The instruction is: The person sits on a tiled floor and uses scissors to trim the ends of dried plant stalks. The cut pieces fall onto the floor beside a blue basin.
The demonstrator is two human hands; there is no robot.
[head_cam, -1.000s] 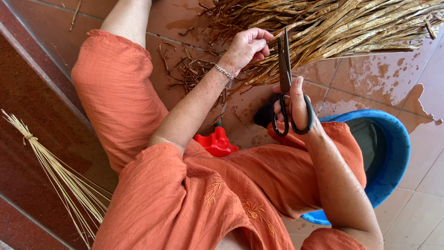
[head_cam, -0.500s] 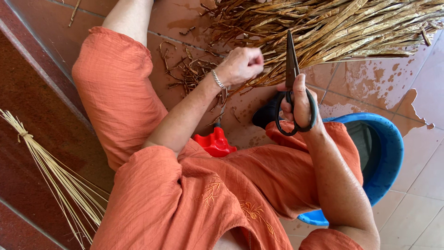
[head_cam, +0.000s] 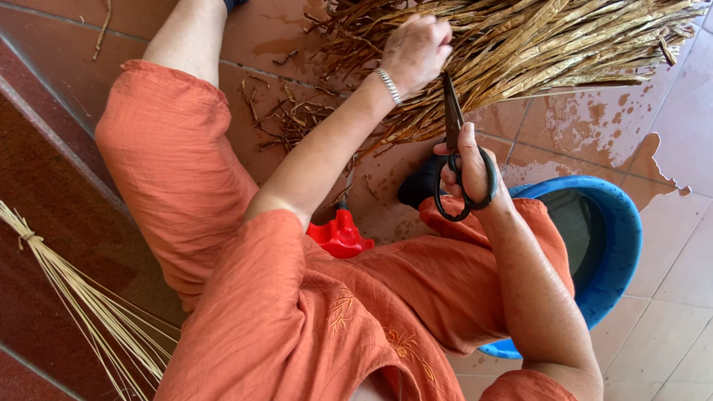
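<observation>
The left hand (head_cam: 416,52) closes its grip on a strand in the big bundle of dried palm leaves (head_cam: 549,44) lying on the tiled floor (head_cam: 668,267). The right hand (head_cam: 471,174) has its grip wrapped through the handles of black scissors (head_cam: 453,141), blades nearly shut and pointing into the leaves. Trimmed scraps (head_cam: 290,119) lie by the knee and a tied sheaf of stripped ribs (head_cam: 82,304) rests aside, yet most of the bundle looks uncut.

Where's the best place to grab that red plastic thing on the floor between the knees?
Probably the narrow neck at the top of the red plastic piece, from above: its base flares wide on the tiles, a thin stem rises from it, and the orange trousers crowd both sides.
</observation>
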